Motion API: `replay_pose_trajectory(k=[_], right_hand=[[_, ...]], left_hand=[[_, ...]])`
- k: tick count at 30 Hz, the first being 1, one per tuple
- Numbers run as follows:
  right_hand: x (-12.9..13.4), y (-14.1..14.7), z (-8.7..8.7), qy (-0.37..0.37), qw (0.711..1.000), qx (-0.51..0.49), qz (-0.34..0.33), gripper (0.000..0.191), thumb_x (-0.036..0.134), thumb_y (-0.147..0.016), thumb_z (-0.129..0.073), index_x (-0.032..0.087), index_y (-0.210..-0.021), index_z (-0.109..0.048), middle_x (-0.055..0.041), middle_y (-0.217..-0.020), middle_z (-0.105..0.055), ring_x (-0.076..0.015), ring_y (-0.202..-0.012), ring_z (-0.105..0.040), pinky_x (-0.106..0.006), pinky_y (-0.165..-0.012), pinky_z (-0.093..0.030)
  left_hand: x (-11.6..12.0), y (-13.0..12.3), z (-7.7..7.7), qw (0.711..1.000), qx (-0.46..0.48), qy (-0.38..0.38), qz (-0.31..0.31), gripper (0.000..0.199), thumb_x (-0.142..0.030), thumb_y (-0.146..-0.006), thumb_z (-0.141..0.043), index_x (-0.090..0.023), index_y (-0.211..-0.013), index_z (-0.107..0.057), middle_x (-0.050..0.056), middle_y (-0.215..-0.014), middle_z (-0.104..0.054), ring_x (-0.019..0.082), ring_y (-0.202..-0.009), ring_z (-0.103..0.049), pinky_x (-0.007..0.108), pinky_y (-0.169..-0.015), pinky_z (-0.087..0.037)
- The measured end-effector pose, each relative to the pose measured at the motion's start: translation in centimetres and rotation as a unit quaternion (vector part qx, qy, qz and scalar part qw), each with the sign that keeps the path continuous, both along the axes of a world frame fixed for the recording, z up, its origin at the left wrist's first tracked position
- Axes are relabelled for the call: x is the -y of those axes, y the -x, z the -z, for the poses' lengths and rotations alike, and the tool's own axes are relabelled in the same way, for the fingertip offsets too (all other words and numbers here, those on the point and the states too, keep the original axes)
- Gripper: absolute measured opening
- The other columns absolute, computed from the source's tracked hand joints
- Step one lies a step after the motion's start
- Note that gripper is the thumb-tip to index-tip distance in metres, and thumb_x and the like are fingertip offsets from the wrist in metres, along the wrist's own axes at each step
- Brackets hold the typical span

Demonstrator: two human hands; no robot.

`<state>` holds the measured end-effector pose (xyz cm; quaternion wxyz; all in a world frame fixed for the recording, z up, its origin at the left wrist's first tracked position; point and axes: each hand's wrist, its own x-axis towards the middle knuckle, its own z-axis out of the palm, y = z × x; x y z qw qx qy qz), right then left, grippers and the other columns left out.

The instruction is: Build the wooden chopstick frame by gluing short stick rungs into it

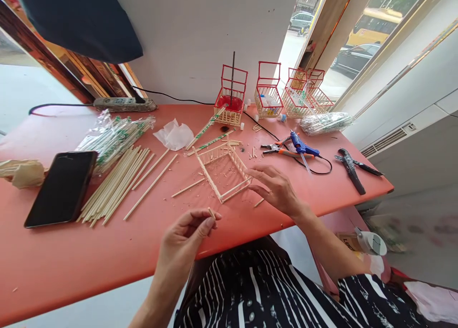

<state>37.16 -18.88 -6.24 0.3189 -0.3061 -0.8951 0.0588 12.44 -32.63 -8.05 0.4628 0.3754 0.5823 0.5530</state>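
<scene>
Between the thumb and fingers of my left hand [191,232] is a short piece of wooden stick [212,214], held just above the table's near edge. A small rectangular frame of wooden sticks [219,193] lies in front of me, with short uprights along its far and right sides. My right hand [277,189] is at the frame's near right corner, thumb and forefinger around it. Loose sticks [188,188] and wood crumbs lie around and inside the frame.
On the left are a phone [60,189], a pile of sticks [114,185] and wrapped sticks [118,132]. Pliers [274,149], a blue glue gun [300,144] and black-handled cutters [350,170] lie right. Red-trimmed stick carts [268,92] stand behind; a power strip [119,104] sits back left.
</scene>
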Motion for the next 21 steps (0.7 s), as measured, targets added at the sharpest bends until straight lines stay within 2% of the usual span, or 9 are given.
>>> replay_pose_trajectory(k=[3, 5, 7, 10, 14, 16, 19, 21], right_hand=[[2.0, 0.1, -0.6, 0.027, 0.996, -0.077, 0.036, 0.025, 0.039, -0.103, -0.069, 0.024, -0.123, -0.076, -0.0109, -0.111, -0.075, -0.0249, -0.106, -0.072, -0.041, -0.095, -0.059], [3.9, 0.5, -0.7, 0.092, 0.987, -0.130, 0.003, 0.017, 0.037, -0.103, -0.070, 0.023, -0.109, -0.078, -0.0071, -0.097, -0.075, -0.0198, -0.091, -0.072, -0.034, -0.085, -0.059], [5.7, 1.3, -0.4, 0.167, 0.970, -0.171, -0.040, 0.016, 0.036, -0.102, -0.072, 0.022, -0.104, -0.078, -0.0045, -0.091, -0.075, -0.0158, -0.081, -0.071, -0.028, -0.078, -0.059], [7.4, 2.5, 0.2, 0.211, 0.956, -0.200, -0.033, 0.015, 0.033, -0.103, -0.070, 0.021, -0.097, -0.076, -0.0032, -0.086, -0.076, -0.0146, -0.079, -0.071, -0.026, -0.076, -0.058], [7.5, 3.1, 0.6, 0.215, 0.954, -0.210, -0.004, 0.013, 0.025, -0.101, -0.070, 0.020, -0.090, -0.073, -0.0009, -0.081, -0.073, -0.0132, -0.074, -0.067, -0.024, -0.072, -0.055], [6.9, 3.1, 0.7, 0.222, 0.951, -0.214, 0.014, 0.010, 0.023, -0.098, -0.070, 0.020, -0.088, -0.071, 0.0004, -0.079, -0.072, -0.0121, -0.071, -0.065, -0.023, -0.069, -0.054], [5.8, 3.0, 1.1, 0.209, 0.951, -0.213, 0.076, 0.009, 0.022, -0.096, -0.068, 0.020, -0.088, -0.072, 0.0002, -0.079, -0.073, -0.0119, -0.067, -0.064, -0.022, -0.064, -0.051], [5.1, 3.1, 1.7, 0.194, 0.954, -0.197, 0.116, 0.008, 0.024, -0.096, -0.068, 0.021, -0.091, -0.073, -0.0013, -0.083, -0.075, -0.0128, -0.068, -0.067, -0.023, -0.064, -0.052]], left_hand=[[0.6, -1.9, 0.2, 0.999, -0.026, -0.019, 0.015, 0.033, -0.056, -0.084, -0.079, -0.024, -0.090, -0.076, 0.010, -0.093, -0.082, 0.021, -0.072, -0.072, 0.034, -0.066, -0.064], [0.3, -3.0, 0.0, 0.999, -0.029, -0.025, 0.014, 0.030, -0.055, -0.083, -0.080, -0.026, -0.089, -0.078, 0.008, -0.091, -0.082, 0.021, -0.073, -0.073, 0.036, -0.069, -0.065], [-0.1, -3.9, -0.1, 0.998, -0.041, -0.033, 0.017, 0.024, -0.050, -0.083, -0.080, -0.027, -0.089, -0.080, 0.005, -0.087, -0.081, 0.021, -0.074, -0.074, 0.036, -0.073, -0.065], [-0.5, -4.8, 0.0, 0.997, -0.066, -0.044, 0.024, 0.017, -0.044, -0.083, -0.080, -0.029, -0.089, -0.082, 0.002, -0.083, -0.080, 0.021, -0.074, -0.075, 0.034, -0.074, -0.064], [-0.7, -5.0, 0.4, 0.994, -0.094, -0.050, 0.032, 0.014, -0.041, -0.085, -0.079, -0.028, -0.090, -0.082, 0.001, -0.084, -0.080, 0.020, -0.075, -0.074, 0.033, -0.075, -0.061], [-0.7, -4.6, 0.5, 0.989, -0.128, -0.076, 0.019, 0.014, -0.040, -0.088, -0.077, -0.028, -0.093, -0.081, 0.001, -0.088, -0.080, 0.019, -0.078, -0.074, 0.032, -0.077, -0.060], [-0.8, -3.5, 0.4, 0.973, -0.194, -0.118, -0.047, 0.016, -0.040, -0.091, -0.075, -0.027, -0.098, -0.080, 0.002, -0.095, -0.079, 0.018, -0.083, -0.071, 0.031, -0.081, -0.058], [-0.9, -2.7, 0.4, 0.964, -0.221, -0.114, -0.092, 0.018, -0.041, -0.092, -0.074, -0.026, -0.101, -0.078, 0.002, -0.098, -0.079, 0.017, -0.084, -0.071, 0.031, -0.082, -0.058]])
